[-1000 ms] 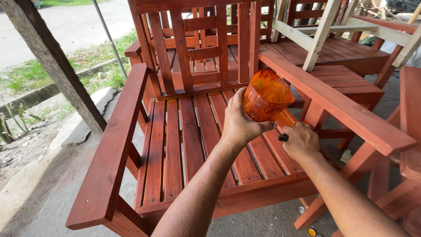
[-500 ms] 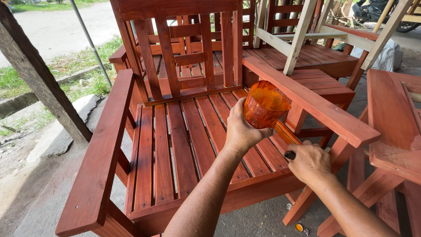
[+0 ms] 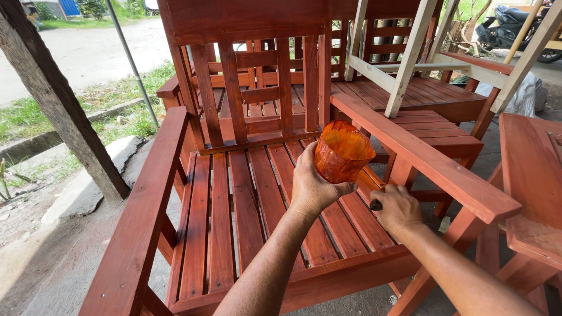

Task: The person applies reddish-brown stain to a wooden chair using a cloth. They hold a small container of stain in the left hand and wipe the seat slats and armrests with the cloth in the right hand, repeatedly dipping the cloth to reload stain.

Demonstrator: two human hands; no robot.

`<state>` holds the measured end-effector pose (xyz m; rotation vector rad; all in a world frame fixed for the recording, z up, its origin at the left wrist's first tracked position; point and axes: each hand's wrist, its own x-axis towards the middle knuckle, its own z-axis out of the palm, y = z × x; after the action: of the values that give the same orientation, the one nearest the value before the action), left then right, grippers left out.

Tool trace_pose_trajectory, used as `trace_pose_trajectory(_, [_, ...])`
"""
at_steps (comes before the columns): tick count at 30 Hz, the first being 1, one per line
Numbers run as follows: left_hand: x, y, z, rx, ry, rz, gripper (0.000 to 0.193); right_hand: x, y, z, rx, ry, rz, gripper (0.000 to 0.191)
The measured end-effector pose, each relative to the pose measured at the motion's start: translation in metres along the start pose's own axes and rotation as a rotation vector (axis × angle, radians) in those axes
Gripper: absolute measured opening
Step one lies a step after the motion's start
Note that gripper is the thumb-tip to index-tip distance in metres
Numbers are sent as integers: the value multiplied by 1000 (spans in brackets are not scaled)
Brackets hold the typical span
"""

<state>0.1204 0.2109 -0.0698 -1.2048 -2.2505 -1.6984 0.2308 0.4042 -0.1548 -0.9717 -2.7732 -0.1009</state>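
Note:
My left hand (image 3: 313, 184) grips an orange-stained plastic cup (image 3: 342, 151) and holds it upright above the slatted seat (image 3: 246, 216) of a red-brown wooden chair. My right hand (image 3: 396, 208) is closed around a dark handle (image 3: 376, 205), probably a brush, low by the seat's right side, just under the right armrest (image 3: 421, 155). The tool's working end is hidden behind the hand and the cup.
The chair's slatted backrest (image 3: 257, 88) rises behind, and its left armrest (image 3: 149, 210) runs along the left. More red-brown chairs (image 3: 433, 96) and an unpainted frame (image 3: 410, 52) are stacked at the back right. A rough post (image 3: 58, 99) stands left, and a red-brown table (image 3: 533, 169) stands right.
The view has shifted so the chair sits more to the right and lower. My left hand keeps the cup raised. My right hand has stayed low beside the seat with the handle.

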Motion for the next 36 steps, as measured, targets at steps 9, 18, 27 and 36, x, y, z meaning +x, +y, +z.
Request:
trace_pose_trajectory(9, [4, 6, -7, 34, -22, -36, 129, 5, 4, -18, -503, 169, -295, 18])
trace_pose_trajectory(18, [4, 12, -4, 23, -28, -30, 129, 13, -12, -10, -515, 236, -304, 24])
trace_pose_trajectory(27, [7, 8, -9, 28, -16, -25, 126, 19, -13, -19, -433, 100, -188, 18])
trace_pose_trajectory(36, [11, 12, 6, 35, -33, -60, 127, 49, -5, -23, -368, 158, -181, 25])
